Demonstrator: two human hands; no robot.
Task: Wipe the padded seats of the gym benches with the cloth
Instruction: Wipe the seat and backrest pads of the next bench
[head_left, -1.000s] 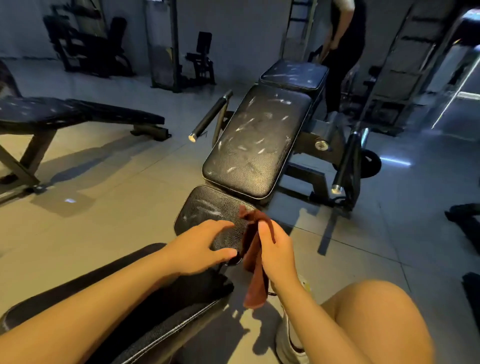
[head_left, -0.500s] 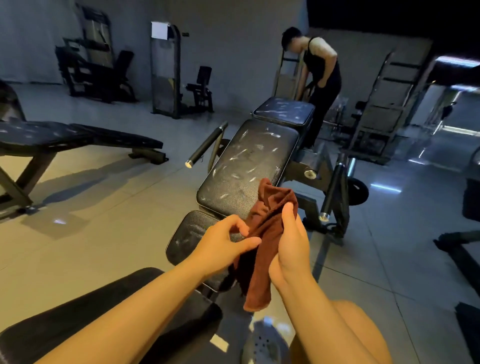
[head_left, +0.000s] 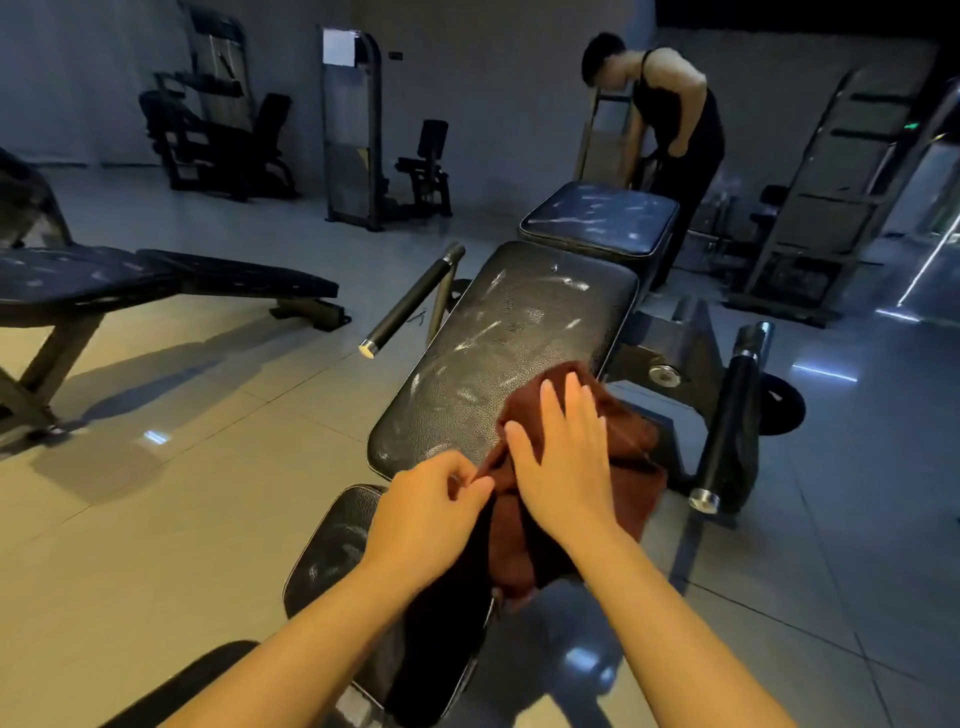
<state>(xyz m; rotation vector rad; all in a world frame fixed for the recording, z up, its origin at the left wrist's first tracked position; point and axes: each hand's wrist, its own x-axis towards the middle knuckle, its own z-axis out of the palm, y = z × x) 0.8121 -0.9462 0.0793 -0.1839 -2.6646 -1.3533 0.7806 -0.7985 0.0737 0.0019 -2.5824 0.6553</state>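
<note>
On the near end of the long black bench pad (head_left: 511, 353), streaked with white marks, I see the brown cloth (head_left: 618, 447) draped over its right corner. My right hand (head_left: 563, 467) lies flat on it, fingers straight and spread; my left hand (head_left: 428, 512) pinches the cloth's near edge.

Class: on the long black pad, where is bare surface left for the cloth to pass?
Free: the long black padded seat from its far edge down its left side. Crowded: the near right corner, under the brown cloth, right hand and left hand.
</note>
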